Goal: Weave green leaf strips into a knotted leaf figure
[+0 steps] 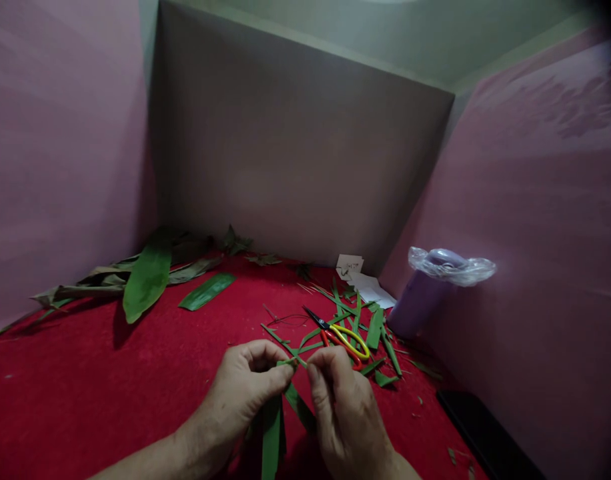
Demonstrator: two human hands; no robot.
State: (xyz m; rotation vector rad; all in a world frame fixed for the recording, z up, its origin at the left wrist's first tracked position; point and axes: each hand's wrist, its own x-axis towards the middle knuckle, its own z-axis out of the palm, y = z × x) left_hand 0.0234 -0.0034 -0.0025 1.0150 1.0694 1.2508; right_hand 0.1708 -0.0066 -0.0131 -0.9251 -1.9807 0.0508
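My left hand (253, 380) pinches green leaf strips (271, 433) between thumb and fingertips, and their broad ends hang down below it. Close beside it on the right, my right hand (343, 400) has thumb and forefinger pressed together on a thin end of a leaf strip that crosses from the left fingertips. The exact fold between the fingertips is too small to make out. Just beyond the right hand lie scissors (321, 323) with one yellow and one red handle, blades pointing away to the left. Cut leaf pieces (375, 328) lie scattered around them.
Red cloth (75, 400) covers the surface. Whole green leaves (148, 280) and dried ones lie at the back left. White papers (368, 288) sit at the back right, near a purple bottle (418, 303) with clear plastic on top. A black flat object (485, 433) lies front right.
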